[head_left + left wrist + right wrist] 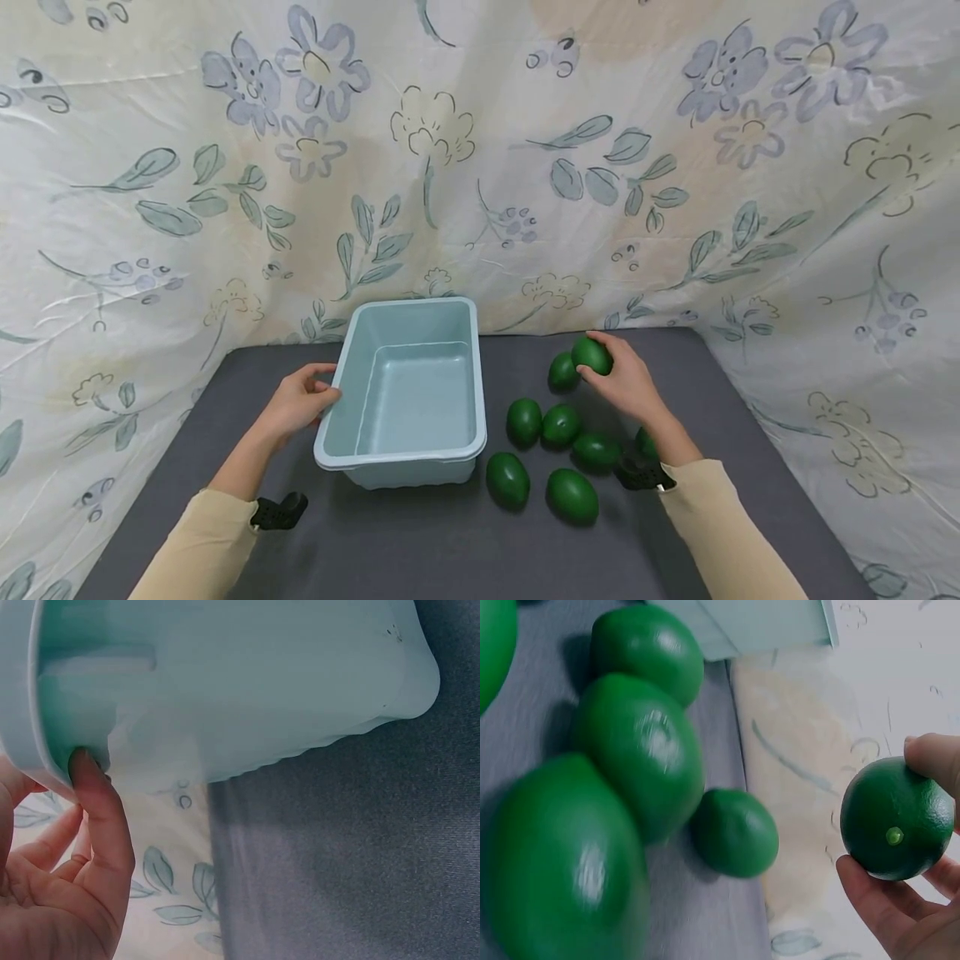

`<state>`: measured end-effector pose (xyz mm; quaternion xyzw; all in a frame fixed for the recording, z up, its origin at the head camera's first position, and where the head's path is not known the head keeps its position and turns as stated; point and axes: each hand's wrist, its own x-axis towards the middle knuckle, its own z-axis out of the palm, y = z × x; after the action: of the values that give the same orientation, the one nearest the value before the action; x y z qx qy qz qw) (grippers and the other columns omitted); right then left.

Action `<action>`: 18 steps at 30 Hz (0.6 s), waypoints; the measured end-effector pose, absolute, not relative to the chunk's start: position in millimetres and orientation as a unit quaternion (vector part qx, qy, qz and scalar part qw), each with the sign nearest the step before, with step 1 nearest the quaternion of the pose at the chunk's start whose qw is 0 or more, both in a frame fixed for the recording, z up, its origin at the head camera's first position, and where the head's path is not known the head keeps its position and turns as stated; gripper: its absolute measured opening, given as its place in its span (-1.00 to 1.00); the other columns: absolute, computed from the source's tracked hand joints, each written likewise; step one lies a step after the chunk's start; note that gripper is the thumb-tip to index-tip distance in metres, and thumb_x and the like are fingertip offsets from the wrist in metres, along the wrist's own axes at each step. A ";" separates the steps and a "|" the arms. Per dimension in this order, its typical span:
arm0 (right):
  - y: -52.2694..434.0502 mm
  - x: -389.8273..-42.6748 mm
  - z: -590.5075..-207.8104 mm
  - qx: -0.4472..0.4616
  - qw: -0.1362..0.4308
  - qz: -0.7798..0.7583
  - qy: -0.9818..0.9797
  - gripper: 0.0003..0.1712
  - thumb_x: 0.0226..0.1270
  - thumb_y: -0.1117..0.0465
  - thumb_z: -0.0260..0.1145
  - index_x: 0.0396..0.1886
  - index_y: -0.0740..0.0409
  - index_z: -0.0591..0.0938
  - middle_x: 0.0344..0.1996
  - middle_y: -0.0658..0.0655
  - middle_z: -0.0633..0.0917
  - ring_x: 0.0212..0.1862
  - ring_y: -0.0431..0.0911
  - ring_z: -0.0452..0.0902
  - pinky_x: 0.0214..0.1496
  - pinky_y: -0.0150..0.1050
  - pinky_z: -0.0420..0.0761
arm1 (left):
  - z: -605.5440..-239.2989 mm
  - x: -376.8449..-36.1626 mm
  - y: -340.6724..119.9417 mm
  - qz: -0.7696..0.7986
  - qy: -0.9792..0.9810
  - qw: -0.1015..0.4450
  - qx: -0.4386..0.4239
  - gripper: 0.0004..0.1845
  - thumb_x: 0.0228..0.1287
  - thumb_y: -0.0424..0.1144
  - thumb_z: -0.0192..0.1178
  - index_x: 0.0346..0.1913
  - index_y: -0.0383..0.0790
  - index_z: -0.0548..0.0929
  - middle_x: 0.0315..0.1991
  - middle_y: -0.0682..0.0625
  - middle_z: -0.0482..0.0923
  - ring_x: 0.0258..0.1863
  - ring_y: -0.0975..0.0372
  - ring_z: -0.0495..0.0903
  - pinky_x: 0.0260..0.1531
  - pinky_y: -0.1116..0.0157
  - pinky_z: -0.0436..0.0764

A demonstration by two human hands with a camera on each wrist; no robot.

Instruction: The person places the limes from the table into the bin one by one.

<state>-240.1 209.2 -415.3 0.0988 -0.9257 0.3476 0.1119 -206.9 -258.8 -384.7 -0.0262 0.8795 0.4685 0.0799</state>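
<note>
Nearest the camera, two green limes (572, 496) (507, 479) lie on the dark table (420, 550) beside the pale blue tub (401, 454), which holds nothing yet, so I judge the work barely begun. Right hand (628, 386) has its grip curled round one lime (592, 355), lifted just above the far end of the cluster, while the left hand (298, 402) steadies the tub, fingers hooked on its rim; several limes remain loose on the table
</note>
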 end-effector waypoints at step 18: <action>151.1 -250.6 -388.7 0.162 0.102 0.382 -0.904 -0.33 0.17 0.12 0.31 0.28 0.11 0.34 0.16 0.22 0.42 0.02 0.10 0.43 -0.15 0.00 0.52 | -383.3 -206.2 -258.7 0.466 0.881 0.080 -0.028 -0.41 0.22 -0.31 0.06 0.31 -0.35 0.19 -0.20 -0.24 0.52 -0.45 0.20 0.59 -0.47 0.20 0.62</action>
<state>-250.6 151.1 -388.7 0.1616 -0.9044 0.3816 0.1016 -206.2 -258.7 -383.3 -0.0276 0.8810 0.4655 0.0802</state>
